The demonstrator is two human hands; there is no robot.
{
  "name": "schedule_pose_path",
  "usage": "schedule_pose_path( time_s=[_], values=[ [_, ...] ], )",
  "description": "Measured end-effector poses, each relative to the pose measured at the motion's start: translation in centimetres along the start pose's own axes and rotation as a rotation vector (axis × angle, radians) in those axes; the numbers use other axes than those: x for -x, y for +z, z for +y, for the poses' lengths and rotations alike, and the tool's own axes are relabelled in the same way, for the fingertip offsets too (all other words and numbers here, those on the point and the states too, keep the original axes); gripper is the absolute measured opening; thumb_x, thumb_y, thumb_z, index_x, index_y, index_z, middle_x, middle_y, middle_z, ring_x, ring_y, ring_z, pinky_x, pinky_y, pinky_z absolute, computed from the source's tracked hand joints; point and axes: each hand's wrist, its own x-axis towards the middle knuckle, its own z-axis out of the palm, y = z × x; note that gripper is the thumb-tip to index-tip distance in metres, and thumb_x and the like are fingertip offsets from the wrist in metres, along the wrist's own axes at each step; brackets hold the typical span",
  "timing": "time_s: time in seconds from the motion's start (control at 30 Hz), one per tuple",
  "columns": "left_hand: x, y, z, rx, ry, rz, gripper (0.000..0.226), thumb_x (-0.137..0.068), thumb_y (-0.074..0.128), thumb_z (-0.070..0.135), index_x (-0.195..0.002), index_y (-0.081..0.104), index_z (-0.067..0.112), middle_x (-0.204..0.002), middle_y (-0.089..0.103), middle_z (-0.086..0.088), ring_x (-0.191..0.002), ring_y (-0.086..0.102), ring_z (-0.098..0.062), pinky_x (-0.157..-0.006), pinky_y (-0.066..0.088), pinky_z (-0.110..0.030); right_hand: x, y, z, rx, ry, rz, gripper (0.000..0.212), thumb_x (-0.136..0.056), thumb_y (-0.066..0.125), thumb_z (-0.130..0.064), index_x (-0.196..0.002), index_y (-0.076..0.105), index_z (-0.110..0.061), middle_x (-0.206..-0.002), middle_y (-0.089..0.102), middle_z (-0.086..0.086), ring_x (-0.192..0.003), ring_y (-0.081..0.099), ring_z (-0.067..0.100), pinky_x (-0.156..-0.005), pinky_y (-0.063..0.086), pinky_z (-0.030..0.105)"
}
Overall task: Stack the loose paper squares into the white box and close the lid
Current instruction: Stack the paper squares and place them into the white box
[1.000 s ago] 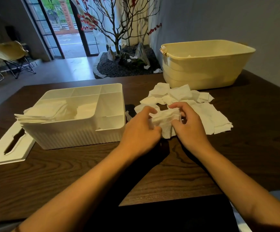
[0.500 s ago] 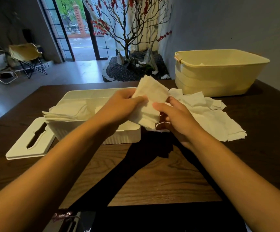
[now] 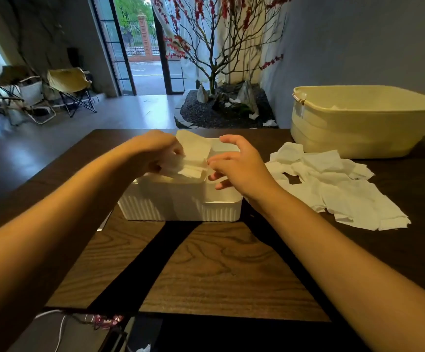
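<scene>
Paper squares [image 3: 193, 158] (unprinted) held over white box [image 3: 181, 201] by left hand [image 3: 153, 153]

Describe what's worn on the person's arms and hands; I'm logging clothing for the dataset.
Nothing worn shows: the left hand and right hand are bare, with no gloves, rings, watch or bracelet visible. Both forearms are bare to the frame edge; no sleeve shows.

Both arms are bare all the way from the bottom edge of the shot up to the fingers, no sleeves or cuffs showing anywhere. Left hand [image 3: 153, 151] has no ring, watch or glove that I can spot, and same deal with the right hand [image 3: 237, 163]: no bracelet, nothing on the wrist. Nails look short and plain on the right fingers. That's all of the person you get here.
</scene>
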Motion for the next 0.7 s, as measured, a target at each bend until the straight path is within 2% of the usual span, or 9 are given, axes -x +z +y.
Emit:
schedule_pose_path(
  time_s=[0.13,0.2,0.27,0.33,0.43,0.5,0.6,0.63,0.7],
  values=[
    [-0.7,0.3,-0.2,-0.238,0.025,-0.008,0.006,-0.096,0.057,0.008,-0.099,0.056,0.013,-0.093,0.058,-0.009,-0.061,0.051,-0.014,-0.047,0.048,-0.022,-0.3,0.3,1.2,0.213,-0.121,-0.002,0.039,-0.086,0.06,-0.002,-0.116,0.057,-0.027,-0.106,0.066,0.0,-0.078,0.065,0.02,-0.056,0.057,0.037],
    [-0.3,0.4,-0.3,-0.371,0.023,-0.065,0.008,-0.089,0.058,0.014,-0.084,0.057,0.009,-0.074,0.057,-0.009,-0.054,0.051,-0.02,-0.041,0.045,-0.02,-0.3,0.5,1.6,0.31,-0.178,0.016,0.038,-0.084,0.061,-0.004,-0.111,0.061,-0.031,-0.103,0.066,-0.008,-0.083,0.063,0.016,-0.07,0.06,0.044],
    [0.1,0.5,-0.3,-0.555,0.034,-0.114,0.016,-0.087,0.058,0.02,-0.082,0.062,0.005,-0.07,0.058,-0.011,-0.056,0.054,-0.023,-0.053,0.049,-0.026,-0.1,0.5,1.8,0.363,-0.206,0.021,0.038,-0.084,0.06,-0.005,-0.109,0.062,-0.033,-0.104,0.065,-0.014,-0.08,0.059,0.009,-0.081,0.058,0.046],
    [0.4,0.8,-0.3,-0.573,0.032,-0.093,0.016,-0.098,0.054,0.017,-0.097,0.064,0.005,-0.08,0.06,-0.011,-0.068,0.056,-0.02,-0.062,0.049,-0.029,0.1,0.4,1.9,0.387,-0.233,0.015,0.038,-0.085,0.059,-0.004,-0.109,0.063,-0.032,-0.107,0.065,-0.015,-0.076,0.058,0.009,-0.083,0.058,0.047],
    [0.4,1.6,-0.4,-0.578,0.064,-0.077,0.026,-0.102,0.048,0.013,-0.122,0.06,0.002,-0.103,0.058,-0.013,-0.093,0.053,-0.023,-0.084,0.044,-0.033,0.2,0.4,1.9,0.406,-0.253,0.016,0.037,-0.086,0.059,-0.004,-0.11,0.063,-0.032,-0.11,0.064,-0.014,-0.075,0.063,0.016,-0.08,0.058,0.048],
    [0.6,2.3,-0.4,-0.651,0.135,-0.043,0.029,-0.103,0.048,0.015,-0.125,0.059,0.0,-0.102,0.055,-0.012,-0.094,0.051,-0.023,-0.083,0.038,-0.032,0.2,0.4,2.0,0.421,-0.263,0.008,0.036,-0.087,0.059,-0.004,-0.111,0.063,-0.032,-0.112,0.063,-0.013,-0.075,0.063,0.016,-0.08,0.059,0.046],
    [1.7,2.4,0.2,-0.878,0.32,0.109,0.027,-0.1,0.054,0.017,-0.12,0.063,0.003,-0.093,0.062,-0.009,-0.08,0.055,-0.021,-0.075,0.039,-0.03,0.2,0.3,2.0,0.422,-0.283,-0.009,0.034,-0.089,0.058,-0.004,-0.111,0.063,-0.029,-0.114,0.064,-0.012,-0.07,0.058,0.006,-0.075,0.056,0.037],
    [1.8,2.1,0.5,-0.928,0.38,0.13,0.028,-0.099,0.057,0.018,-0.123,0.064,0.005,-0.101,0.067,-0.01,-0.085,0.058,-0.022,-0.075,0.04,-0.029,0.2,0.2,2.1,0.42,-0.289,-0.01,0.033,-0.089,0.058,-0.004,-0.111,0.063,-0.028,-0.114,0.064,-0.013,-0.07,0.056,0.003,-0.074,0.054,0.034],
    [1.8,1.3,0.9,-0.939,0.411,0.024,0.036,-0.096,0.064,0.015,-0.131,0.062,0.014,-0.122,0.067,-0.008,-0.1,0.06,-0.022,-0.081,0.043,-0.029,0.1,0.1,2.2,0.419,-0.293,-0.007,0.033,-0.089,0.057,-0.004,-0.111,0.063,-0.028,-0.113,0.064,-0.014,-0.074,0.056,0.001,-0.075,0.053,0.032]
  ],
)
